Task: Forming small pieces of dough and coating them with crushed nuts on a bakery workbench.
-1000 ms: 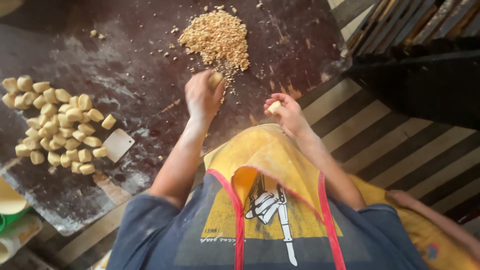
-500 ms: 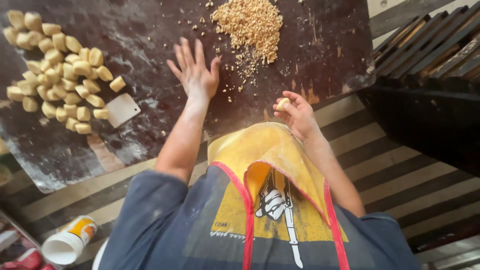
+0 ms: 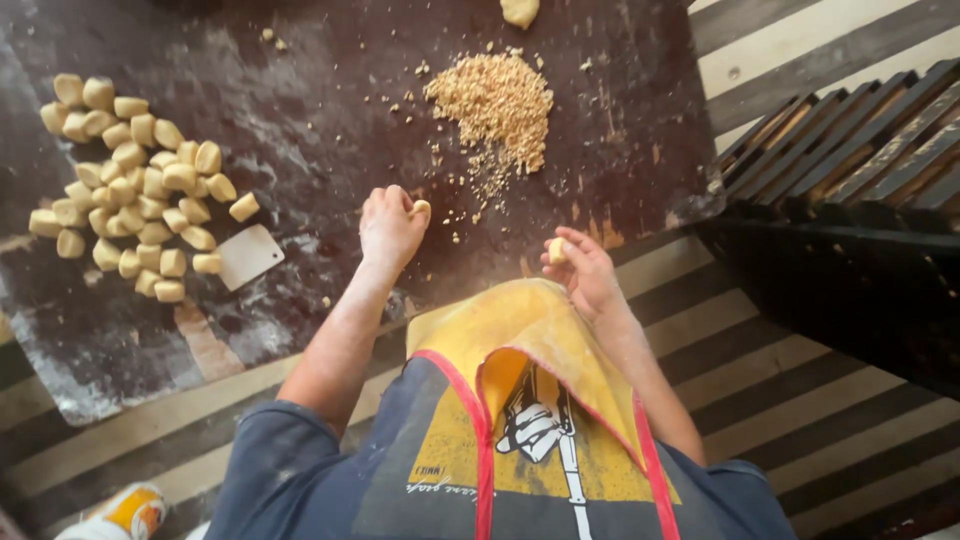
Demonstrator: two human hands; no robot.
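Matt floury dark board [image 3: 300, 120]; soft dough pieces [image 3: 140, 180]

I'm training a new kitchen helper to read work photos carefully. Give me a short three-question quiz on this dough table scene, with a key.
1. True or false: each hand holds a small dough piece.
2. What lies just right of the heap of cut dough pieces? A) a rolling pin B) a flat white scraper C) a bowl
3. Fill in: the crumbly nut filling sits in a pile on the dark ____.

Key
1. True: the left hand pinches one dough piece; the right hand has a grip on another piece.
2. B: the scraper lies beside the heap.
3. Table, under the filling.
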